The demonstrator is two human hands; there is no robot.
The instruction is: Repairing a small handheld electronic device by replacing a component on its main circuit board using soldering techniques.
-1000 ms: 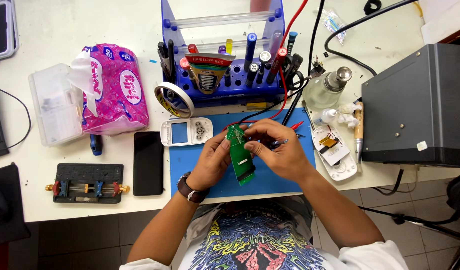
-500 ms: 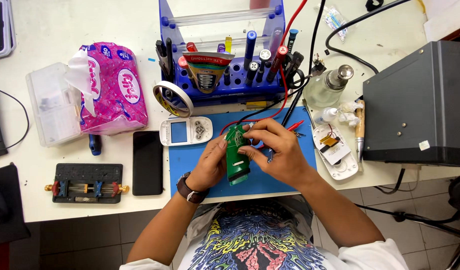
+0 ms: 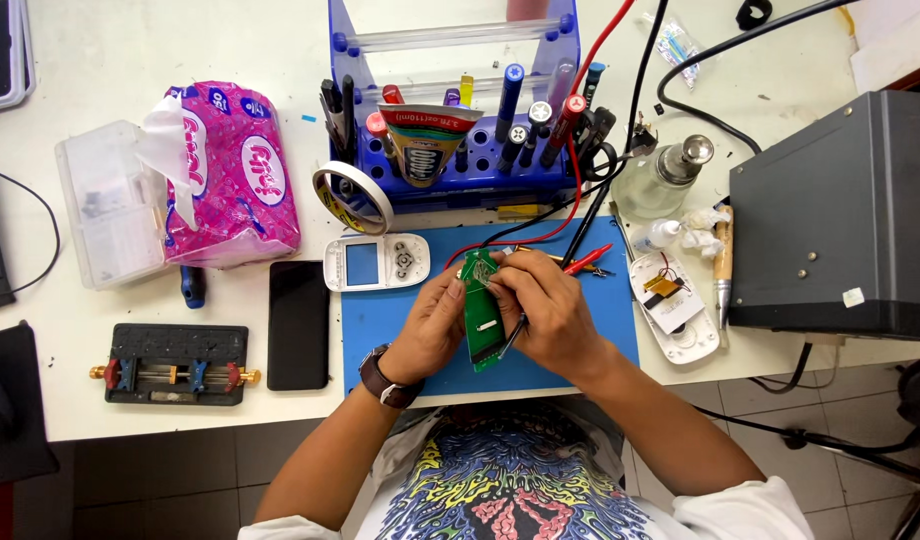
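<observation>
Both hands hold a green circuit board (image 3: 483, 310) upright over the blue mat (image 3: 400, 320).
Since a moment ago the board has turned more upright; left hand (image 3: 430, 325) grips its edge; right hand (image 3: 545, 305) pinches its top, a thin tool tucked beneath.

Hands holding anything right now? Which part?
Both hold the green circuit board over the blue mat: left hand on its left edge, right hand at its upper right, also gripping a thin dark tool.

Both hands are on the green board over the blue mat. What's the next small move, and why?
Probably steady the green circuit board with the left hand and bring the right hand tool to its top end: both sets of fingers already meet there.
</observation>
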